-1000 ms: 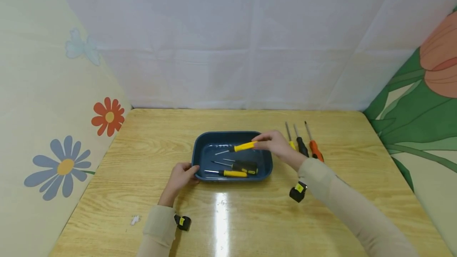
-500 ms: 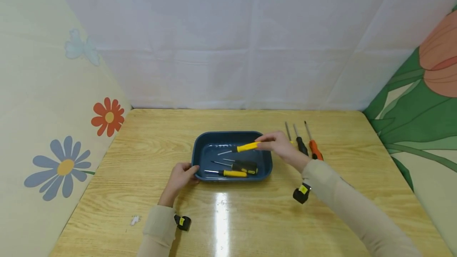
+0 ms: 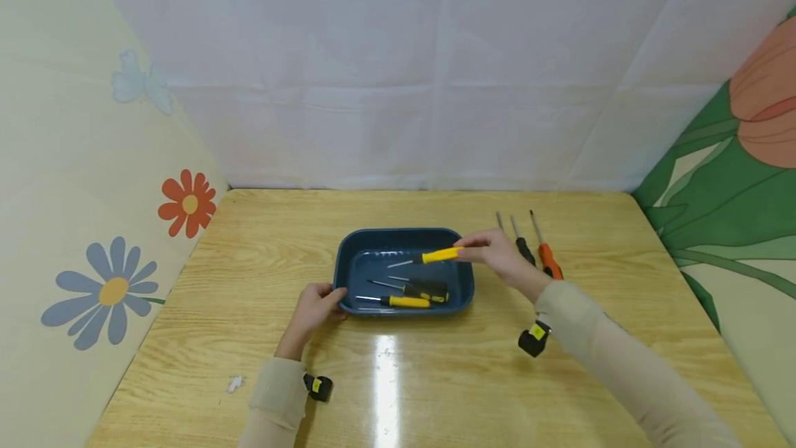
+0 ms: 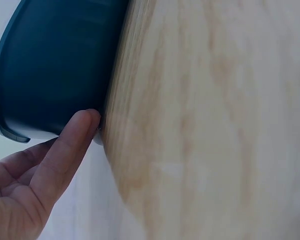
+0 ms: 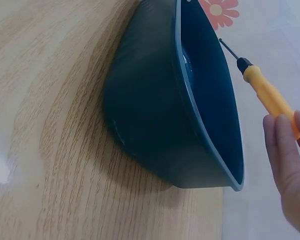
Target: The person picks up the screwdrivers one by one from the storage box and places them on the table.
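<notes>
A dark blue basin [image 3: 373, 313] sits on the wooden table. My left hand [image 3: 315, 310] grips its left end, thumb over the rim and fingers against the outer wall, as the left wrist view [image 4: 44, 180] also shows. Above the basin's right part, my right hand [image 3: 497, 254] pinches the handle end of a yellow-handled screwdriver [image 3: 440, 254], whose shaft points left. Inside the basin lie another yellow-handled screwdriver [image 3: 407, 302] and dark-handled screwdrivers [image 3: 425, 290] close together. In the right wrist view the held screwdriver [image 5: 270, 95] is clear of the rim.
Right of the basin, a black-handled screwdriver [image 3: 525, 249] and a red-handled screwdriver [image 3: 548, 260] lie on the table. A third shaft [image 3: 499, 220] shows beside them, its handle hidden behind my right hand. A small white scrap [image 3: 235, 384] lies at the front left.
My right hand has moved a little to the right, carrying the yellow-handled screwdriver with it. It now covers the yellow handle on the table. The left hand and the basin have stayed put.
</notes>
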The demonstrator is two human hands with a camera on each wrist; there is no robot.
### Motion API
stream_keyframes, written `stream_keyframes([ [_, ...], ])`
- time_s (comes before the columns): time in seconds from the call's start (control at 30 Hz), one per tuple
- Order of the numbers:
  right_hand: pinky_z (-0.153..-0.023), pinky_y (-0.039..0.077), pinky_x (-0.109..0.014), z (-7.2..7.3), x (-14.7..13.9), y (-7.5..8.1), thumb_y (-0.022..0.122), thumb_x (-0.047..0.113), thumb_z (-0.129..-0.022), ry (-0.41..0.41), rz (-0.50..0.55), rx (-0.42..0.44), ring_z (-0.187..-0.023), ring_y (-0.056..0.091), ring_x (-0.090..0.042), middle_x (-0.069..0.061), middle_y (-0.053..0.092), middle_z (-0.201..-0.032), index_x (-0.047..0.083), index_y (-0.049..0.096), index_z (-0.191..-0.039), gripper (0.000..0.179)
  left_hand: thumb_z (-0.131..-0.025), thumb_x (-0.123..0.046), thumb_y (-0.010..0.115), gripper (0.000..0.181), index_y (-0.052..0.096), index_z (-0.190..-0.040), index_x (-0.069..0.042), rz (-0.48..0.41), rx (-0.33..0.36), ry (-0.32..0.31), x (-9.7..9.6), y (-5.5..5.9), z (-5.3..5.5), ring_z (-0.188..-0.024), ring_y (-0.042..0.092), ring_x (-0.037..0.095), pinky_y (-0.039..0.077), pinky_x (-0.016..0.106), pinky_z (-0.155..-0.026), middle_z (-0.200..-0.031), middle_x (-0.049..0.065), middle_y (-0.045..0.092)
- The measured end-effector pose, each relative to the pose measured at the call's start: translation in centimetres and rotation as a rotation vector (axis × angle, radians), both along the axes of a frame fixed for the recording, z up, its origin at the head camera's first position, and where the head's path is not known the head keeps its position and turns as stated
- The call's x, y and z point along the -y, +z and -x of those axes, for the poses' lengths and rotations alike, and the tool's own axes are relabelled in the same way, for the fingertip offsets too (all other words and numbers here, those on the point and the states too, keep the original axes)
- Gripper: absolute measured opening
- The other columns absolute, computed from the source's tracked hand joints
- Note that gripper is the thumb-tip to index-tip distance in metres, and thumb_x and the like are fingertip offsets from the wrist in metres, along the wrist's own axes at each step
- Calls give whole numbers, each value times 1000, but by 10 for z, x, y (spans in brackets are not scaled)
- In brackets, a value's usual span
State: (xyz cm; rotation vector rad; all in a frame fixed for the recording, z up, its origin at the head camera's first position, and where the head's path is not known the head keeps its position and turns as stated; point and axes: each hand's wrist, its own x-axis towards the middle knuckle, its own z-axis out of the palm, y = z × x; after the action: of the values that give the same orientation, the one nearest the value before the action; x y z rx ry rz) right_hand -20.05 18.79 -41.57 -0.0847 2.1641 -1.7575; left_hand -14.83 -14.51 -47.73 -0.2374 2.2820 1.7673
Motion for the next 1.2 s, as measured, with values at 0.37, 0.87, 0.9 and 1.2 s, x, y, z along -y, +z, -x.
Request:
stream_keyframes([
  [0.37,-85,50,-37,-2,-13,-3,62,2,-84,-54,30,6,-88,64,-20,-18,62,-103,-14,54,-114,35,-88,-8,55,24,60,-96,14,13,-8,8,3,-8,3,-61,63,23,56,35,-58,-75,15,64],
  [0.87,-81,52,-33,-7,-25,-7,66,3,-81,-126,49,-6,-87,63,-21,-10,65,-97,-15,56,-110,36,-87,-7,54,23,61,-94,14,9,1,16,2,-9,3,-60,63,21,56,34,-58,-73,14,63],
  [0.9,-82,52,-33,-8,-27,-7,67,5,-80,-136,31,-2,-87,63,-20,-10,65,-97,-14,56,-111,38,-87,-7,54,23,61,-93,14,7,3,16,1,-9,3,-60,63,21,56,34,-58,-73,14,63],
  [1.2,-82,52,-31,-12,-38,-5,68,6,-80,-206,36,21,-80,63,-10,-4,65,-92,-14,54,-113,41,-88,-7,55,24,61,-95,14,6,3,16,2,-6,2,-61,63,23,56,35,-59,-75,14,63],
])
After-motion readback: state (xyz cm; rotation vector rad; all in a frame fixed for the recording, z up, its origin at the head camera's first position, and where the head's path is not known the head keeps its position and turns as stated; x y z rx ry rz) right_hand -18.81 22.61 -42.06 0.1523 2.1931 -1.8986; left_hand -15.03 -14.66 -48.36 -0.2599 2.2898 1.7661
